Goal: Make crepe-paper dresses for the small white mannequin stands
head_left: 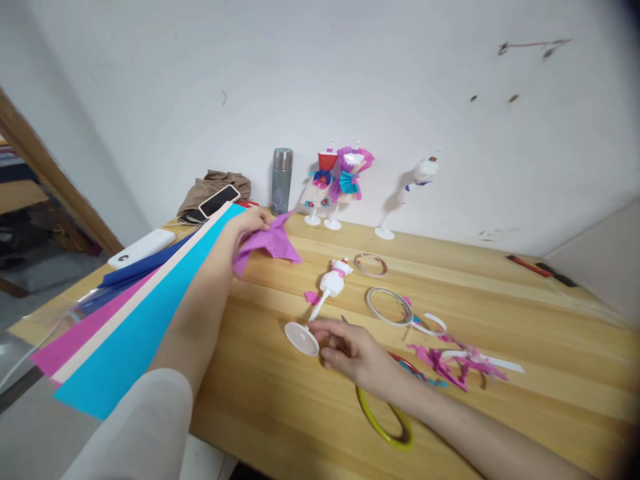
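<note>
My left hand (254,221) reaches to the far left of the table, its fingers closed on a crumpled sheet of purple crepe paper (273,241). A small white dress-form mannequin (333,281) with a pink band round its neck lies tilted, its round base (302,339) turned towards me. Beside that base is my right hand (350,350), fingers curved and apart, the index fingertip at or touching the base's edge. A pink scrap (312,297) lies by the mannequin's stem. Blue, cream and magenta sheets (150,320) lie under and beside my left forearm.
Two dressed mannequins (336,180) and a bare-skirted one (425,175) stand along the wall, near a grey bottle (282,181). Tape rolls (367,304), yellow-handled scissors (367,407) and pink scraps (450,367) lie to the right. A phone (219,201) rests on brown cloth (200,187).
</note>
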Demonstrator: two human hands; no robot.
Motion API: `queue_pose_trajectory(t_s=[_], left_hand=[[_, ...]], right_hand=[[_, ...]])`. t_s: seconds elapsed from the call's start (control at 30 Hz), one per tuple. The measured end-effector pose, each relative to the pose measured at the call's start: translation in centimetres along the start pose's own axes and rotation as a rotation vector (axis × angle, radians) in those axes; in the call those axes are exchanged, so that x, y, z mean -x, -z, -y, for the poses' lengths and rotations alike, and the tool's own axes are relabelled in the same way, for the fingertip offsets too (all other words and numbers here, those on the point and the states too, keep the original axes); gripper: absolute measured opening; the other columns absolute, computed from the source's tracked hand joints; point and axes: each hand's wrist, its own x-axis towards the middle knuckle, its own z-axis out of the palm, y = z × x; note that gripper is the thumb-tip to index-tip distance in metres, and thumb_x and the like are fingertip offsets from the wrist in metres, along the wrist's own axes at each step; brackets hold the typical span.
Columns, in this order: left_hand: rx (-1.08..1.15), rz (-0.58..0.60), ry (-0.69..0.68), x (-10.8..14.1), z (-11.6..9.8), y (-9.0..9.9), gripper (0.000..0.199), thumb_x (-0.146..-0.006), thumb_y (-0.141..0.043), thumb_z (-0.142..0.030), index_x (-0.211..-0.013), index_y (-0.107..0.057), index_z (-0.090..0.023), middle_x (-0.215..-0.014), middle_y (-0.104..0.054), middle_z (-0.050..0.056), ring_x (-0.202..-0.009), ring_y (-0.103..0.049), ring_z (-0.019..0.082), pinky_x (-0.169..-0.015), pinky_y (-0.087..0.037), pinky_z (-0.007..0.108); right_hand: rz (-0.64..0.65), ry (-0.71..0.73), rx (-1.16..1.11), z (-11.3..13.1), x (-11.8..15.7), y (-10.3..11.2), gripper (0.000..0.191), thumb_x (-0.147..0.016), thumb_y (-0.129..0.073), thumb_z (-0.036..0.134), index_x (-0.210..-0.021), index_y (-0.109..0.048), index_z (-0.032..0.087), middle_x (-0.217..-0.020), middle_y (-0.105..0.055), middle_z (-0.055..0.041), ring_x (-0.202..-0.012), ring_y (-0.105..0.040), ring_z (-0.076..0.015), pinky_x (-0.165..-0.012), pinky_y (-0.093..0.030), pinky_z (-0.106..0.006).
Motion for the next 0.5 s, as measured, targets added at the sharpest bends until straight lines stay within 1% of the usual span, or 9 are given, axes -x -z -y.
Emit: queue_pose_trajectory(t_s=[0.03,0.07,0.13,0.2,0.27,0.37,0.43,0.5], left_hand=[[0.089,0.011,-0.026,0.5,0.5,1.1,0.020,-0.089,-0.064,-0.030,-0.098,-0.065,-0.013,-0.101,-0.069,0.008,-0.091,-0.066,0.020,-0.082,-0.056,0.035],[0.178,0.006,-0.056,1.1,0.9,2.1,0.016,-0.087,-0.063,-0.029,-0.093,-0.063,-0.014,-0.096,-0.069,0.007,-0.087,-0.066,0.019,-0.079,-0.055,0.033],[0.339,0.017,-0.105,2.3,1.5,3.4,0.019,-0.083,-0.065,-0.034,-0.089,-0.058,-0.017,-0.092,-0.069,0.005,-0.080,-0.065,0.018,-0.073,-0.054,0.032],[0.509,0.025,-0.144,3.3,1.9,4.0,0.024,-0.078,-0.067,-0.037,-0.085,-0.053,-0.019,-0.088,-0.068,0.004,-0.077,-0.064,0.017,-0.071,-0.053,0.033],[0.635,0.028,-0.168,4.0,2.0,4.0,0.027,-0.074,-0.069,-0.037,-0.085,-0.051,-0.020,-0.086,-0.067,0.003,-0.076,-0.062,0.017,-0.072,-0.052,0.033],[0.707,0.024,-0.173,4.7,1.7,3.6,0.029,-0.074,-0.072,-0.038,-0.090,-0.054,-0.020,-0.085,-0.067,0.001,-0.073,-0.060,0.016,-0.070,-0.050,0.032],[0.691,0.020,-0.163,5.1,1.2,3.6,0.029,-0.075,-0.071,-0.038,-0.093,-0.057,-0.020,-0.085,-0.068,0.001,-0.071,-0.059,0.016,-0.067,-0.048,0.030],[0.634,0.024,-0.163,5.3,0.6,4.0,0.028,-0.075,-0.070,-0.037,-0.094,-0.059,-0.020,-0.086,-0.068,0.000,-0.071,-0.059,0.015,-0.066,-0.047,0.029]], right_hand=[[0.005,0.002,0.004,0.0,0.0,0.0,0.037,-0.077,-0.063,0.017,-0.114,-0.067,0.020,-0.086,-0.067,-0.0022,-0.060,-0.059,-0.0108,-0.059,-0.046,-0.027],[0.011,0.005,0.008,-0.1,-0.1,0.1,0.038,-0.077,-0.062,0.017,-0.114,-0.066,0.019,-0.086,-0.067,-0.0024,-0.061,-0.059,-0.0108,-0.059,-0.046,-0.027],[0.030,0.006,0.011,-0.2,-0.2,0.2,0.038,-0.077,-0.062,0.018,-0.115,-0.065,0.018,-0.087,-0.067,-0.0031,-0.061,-0.059,-0.0109,-0.060,-0.047,-0.027],[0.041,0.006,0.010,-0.3,-0.2,0.4,0.038,-0.077,-0.062,0.019,-0.115,-0.063,0.017,-0.088,-0.067,-0.0038,-0.062,-0.059,-0.0110,-0.061,-0.048,-0.028],[0.034,0.018,0.016,-0.4,-0.2,0.5,0.039,-0.078,-0.061,0.020,-0.117,-0.062,0.017,-0.090,-0.068,-0.0046,-0.062,-0.060,-0.0111,-0.062,-0.049,-0.028],[0.023,0.035,0.024,-0.5,-0.2,0.6,0.040,-0.080,-0.060,0.021,-0.120,-0.061,0.018,-0.094,-0.068,-0.0060,-0.064,-0.061,-0.0116,-0.063,-0.049,-0.029],[0.026,0.041,0.025,-0.5,-0.1,0.7,0.040,-0.080,-0.060,0.021,-0.120,-0.061,0.017,-0.095,-0.068,-0.0066,-0.064,-0.061,-0.0118,-0.063,-0.049,-0.030],[0.029,0.049,0.034,-0.4,-0.1,0.7,0.040,-0.081,-0.059,0.020,-0.120,-0.062,0.017,-0.096,-0.067,-0.0070,-0.064,-0.062,-0.0119,-0.062,-0.050,-0.030]])
